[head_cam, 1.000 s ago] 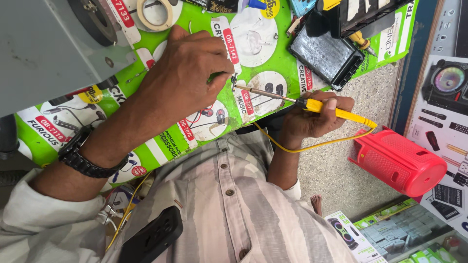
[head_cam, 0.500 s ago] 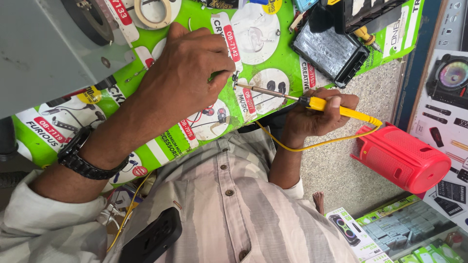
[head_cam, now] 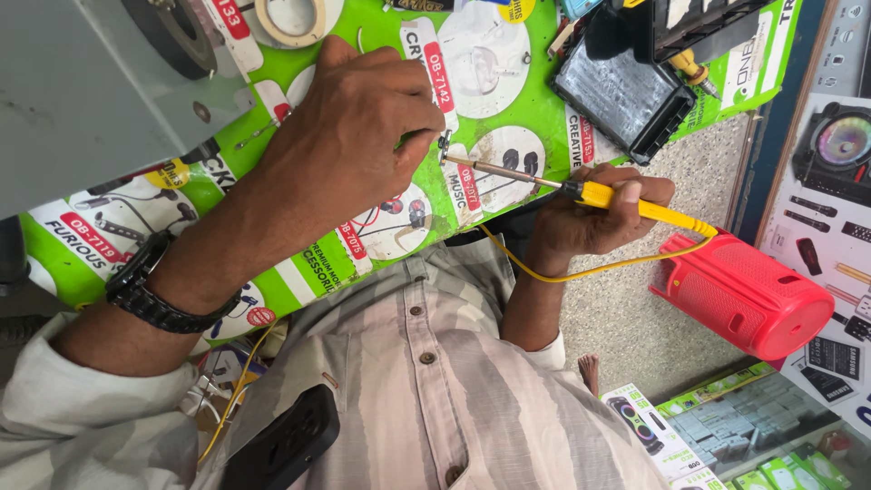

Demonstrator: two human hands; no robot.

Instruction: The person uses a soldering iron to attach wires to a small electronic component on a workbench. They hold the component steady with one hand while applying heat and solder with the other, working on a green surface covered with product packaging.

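Head view: slim yellow-handled soldering iron [head_cam: 581,190] in right hand [head_cam: 590,218]

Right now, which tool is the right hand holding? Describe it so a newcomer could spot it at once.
Start at the green printed mat covering the bench, then go to its lower right edge, where the right hand sits. It holds a soldering iron: yellow handle, thin metal shaft pointing left toward the left hand. Its trailing yellow cord sets it apart from the yellow-handled screwdriver by the black case.
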